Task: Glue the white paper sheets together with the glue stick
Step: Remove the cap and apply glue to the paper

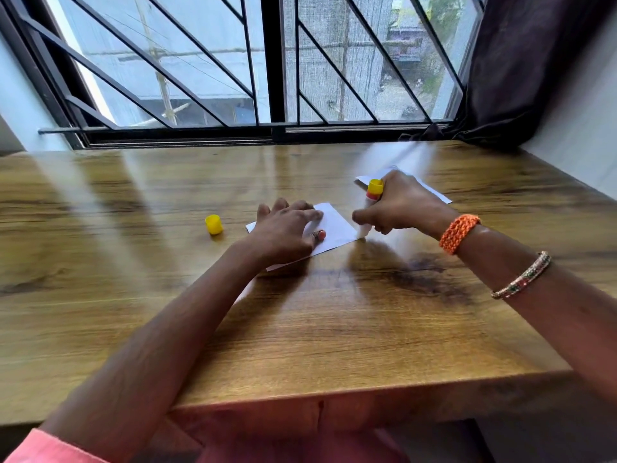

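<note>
Left hand [287,228] flat, fingers spread, pinning the near paper sheet [334,228] to the counter [300,329]. Right hand [400,205] clamped round the glue stick [374,192], tip at the sheet's right corner. Second sheet [434,192] behind it. Thin, light paper, likely to slide or crease; best held flat near the glued edge.

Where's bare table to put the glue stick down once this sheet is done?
Bare wood runs between the near edge and the forearms, and left of the yellow cap. It is crowded mid-table: left hand presses the near sheet, right hand grips the glue stick over its corner, the second sheet behind.
</note>
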### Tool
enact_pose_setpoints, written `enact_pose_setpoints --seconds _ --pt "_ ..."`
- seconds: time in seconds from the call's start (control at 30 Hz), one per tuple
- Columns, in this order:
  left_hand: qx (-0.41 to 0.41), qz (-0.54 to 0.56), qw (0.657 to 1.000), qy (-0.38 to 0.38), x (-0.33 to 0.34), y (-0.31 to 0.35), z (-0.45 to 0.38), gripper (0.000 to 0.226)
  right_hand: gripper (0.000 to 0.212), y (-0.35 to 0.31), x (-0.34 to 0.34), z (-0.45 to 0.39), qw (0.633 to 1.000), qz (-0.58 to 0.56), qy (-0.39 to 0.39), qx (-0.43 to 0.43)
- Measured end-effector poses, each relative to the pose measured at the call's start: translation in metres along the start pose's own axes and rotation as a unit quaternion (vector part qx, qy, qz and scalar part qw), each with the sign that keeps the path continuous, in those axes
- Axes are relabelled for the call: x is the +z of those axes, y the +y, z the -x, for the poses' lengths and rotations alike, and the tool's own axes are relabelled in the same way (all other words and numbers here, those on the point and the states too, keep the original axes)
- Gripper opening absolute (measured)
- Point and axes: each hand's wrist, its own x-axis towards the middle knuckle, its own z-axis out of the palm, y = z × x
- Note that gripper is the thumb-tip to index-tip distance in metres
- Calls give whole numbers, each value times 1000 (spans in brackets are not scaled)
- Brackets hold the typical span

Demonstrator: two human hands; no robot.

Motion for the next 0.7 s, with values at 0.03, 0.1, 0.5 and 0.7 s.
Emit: enact_pose_setpoints --seconds 0.03,0.1,0.5,0.7 --pt "-1 0 1000 0 0 0 0 46 16 0 -2 0 1000 -1 -14 8" --pt "-2 1 1000 1 0 2 1 45 13 -1 -6 -2 999 -18 -39 21" --pt "-4 -3 1000 -3 -3 4 3 46 18 -4 10 -24 998 -63 23 11" --pt "-1 -2 1000 -2 -2 3 3 47 19 -6 12 -26 1000 -27 16 -3"
